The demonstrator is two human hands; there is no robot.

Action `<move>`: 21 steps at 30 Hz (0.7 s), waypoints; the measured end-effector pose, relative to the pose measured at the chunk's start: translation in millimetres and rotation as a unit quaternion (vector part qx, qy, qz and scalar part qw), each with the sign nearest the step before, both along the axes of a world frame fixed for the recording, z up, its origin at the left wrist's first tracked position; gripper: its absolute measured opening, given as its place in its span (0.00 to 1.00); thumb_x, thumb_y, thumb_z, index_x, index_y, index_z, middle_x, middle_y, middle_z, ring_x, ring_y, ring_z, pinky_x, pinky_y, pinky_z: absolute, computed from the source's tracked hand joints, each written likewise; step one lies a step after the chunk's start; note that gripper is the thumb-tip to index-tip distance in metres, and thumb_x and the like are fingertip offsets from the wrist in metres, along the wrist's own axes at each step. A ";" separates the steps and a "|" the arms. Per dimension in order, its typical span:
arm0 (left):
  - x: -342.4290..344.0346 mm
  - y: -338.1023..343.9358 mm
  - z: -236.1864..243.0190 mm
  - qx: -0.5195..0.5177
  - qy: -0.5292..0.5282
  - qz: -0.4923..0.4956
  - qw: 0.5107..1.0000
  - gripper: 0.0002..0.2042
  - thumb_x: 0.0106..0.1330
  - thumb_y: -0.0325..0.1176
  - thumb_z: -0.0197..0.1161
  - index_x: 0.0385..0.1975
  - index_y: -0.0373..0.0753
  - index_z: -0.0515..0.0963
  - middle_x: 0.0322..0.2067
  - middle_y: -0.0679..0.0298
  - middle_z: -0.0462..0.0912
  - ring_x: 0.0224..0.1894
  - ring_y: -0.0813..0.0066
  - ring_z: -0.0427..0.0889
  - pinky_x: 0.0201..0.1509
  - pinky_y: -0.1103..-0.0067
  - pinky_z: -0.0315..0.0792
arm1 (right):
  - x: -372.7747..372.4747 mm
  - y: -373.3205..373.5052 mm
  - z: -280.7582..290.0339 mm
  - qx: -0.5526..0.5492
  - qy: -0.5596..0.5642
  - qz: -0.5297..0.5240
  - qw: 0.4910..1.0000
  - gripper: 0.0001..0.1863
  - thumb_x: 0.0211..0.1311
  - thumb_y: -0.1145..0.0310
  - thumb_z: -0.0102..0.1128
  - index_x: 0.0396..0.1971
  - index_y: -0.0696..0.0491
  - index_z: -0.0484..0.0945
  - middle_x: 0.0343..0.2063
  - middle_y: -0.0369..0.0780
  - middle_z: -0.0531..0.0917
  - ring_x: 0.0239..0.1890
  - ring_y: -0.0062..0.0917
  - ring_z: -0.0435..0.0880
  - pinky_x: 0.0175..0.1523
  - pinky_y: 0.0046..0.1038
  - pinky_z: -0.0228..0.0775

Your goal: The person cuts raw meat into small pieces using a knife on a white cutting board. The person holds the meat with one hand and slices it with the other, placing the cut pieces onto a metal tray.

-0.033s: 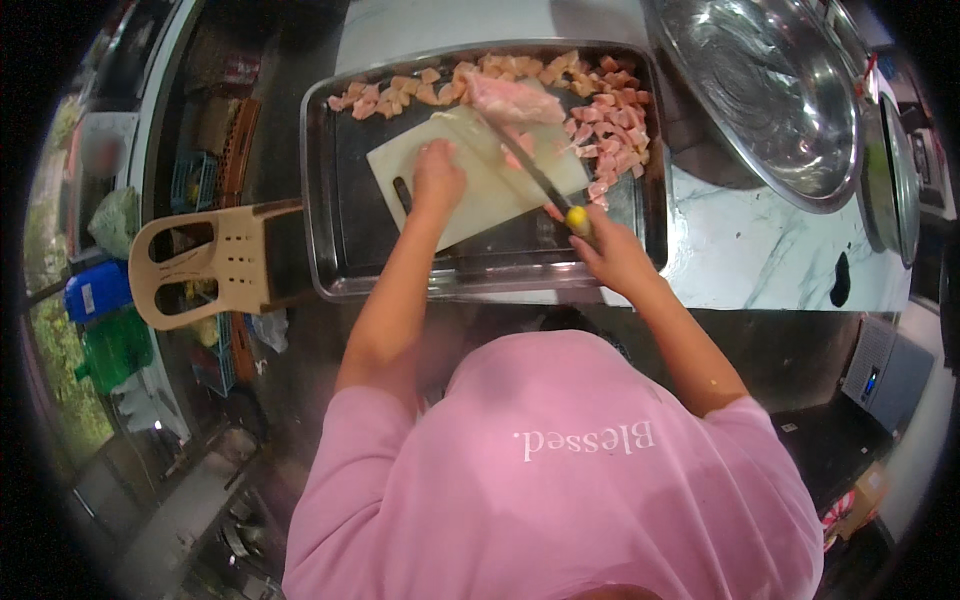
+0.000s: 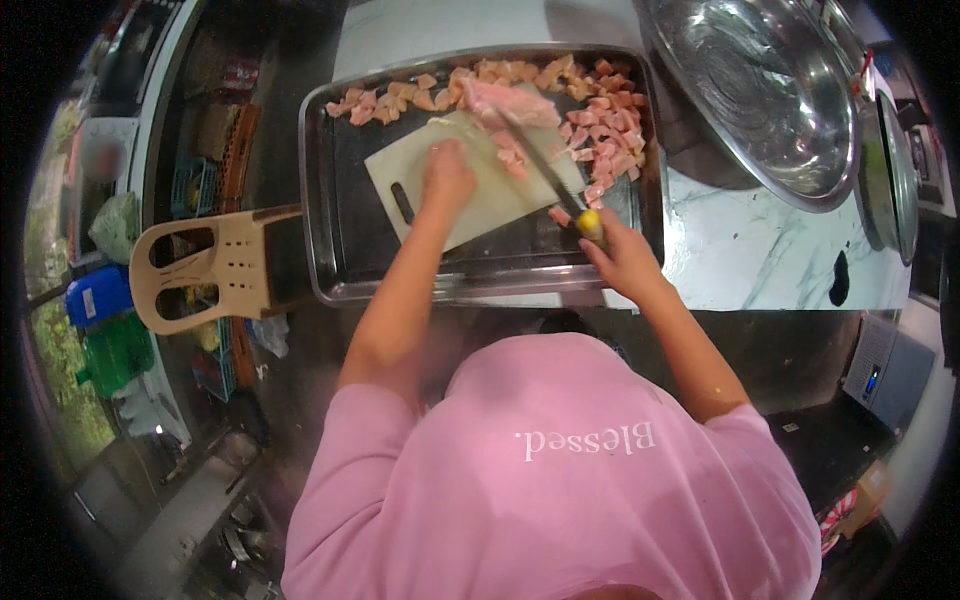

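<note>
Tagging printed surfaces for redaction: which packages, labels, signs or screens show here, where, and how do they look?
Blue container: far left edge, boxy, with a small white label.
Green bag: just below it, crumpled, glossy.
Grey device: lower right, boxy, with a small blue-lit display.
Shirt print: white lettering on the pink shirt, bottom centre.

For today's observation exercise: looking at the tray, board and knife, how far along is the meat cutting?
Done: many pink meat cubes lie heaped along the far and right sides of the metal tray. In hand: the right hand holds a yellow-handled knife with its blade on a large uncut piece of meat, while the left hand rests on the white cutting board. Left: that piece remains to be cubed.
</note>
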State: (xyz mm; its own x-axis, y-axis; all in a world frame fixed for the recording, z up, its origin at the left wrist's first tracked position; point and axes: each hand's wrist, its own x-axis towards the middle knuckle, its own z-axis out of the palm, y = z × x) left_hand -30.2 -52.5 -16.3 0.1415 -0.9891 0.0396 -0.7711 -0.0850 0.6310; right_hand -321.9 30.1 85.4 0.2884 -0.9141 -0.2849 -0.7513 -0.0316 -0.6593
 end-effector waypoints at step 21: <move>-66.8 -77.1 82.4 0.168 -0.236 -0.177 0.941 0.17 0.50 0.32 0.66 0.42 0.38 0.80 0.45 0.53 0.81 0.52 0.53 0.78 0.55 0.59 0.70 | -71.8 35.1 12.0 0.025 -0.110 -0.145 0.983 0.16 0.61 0.66 0.61 0.44 0.55 0.67 0.25 0.51 0.81 0.31 0.47 0.81 0.34 0.38 0.71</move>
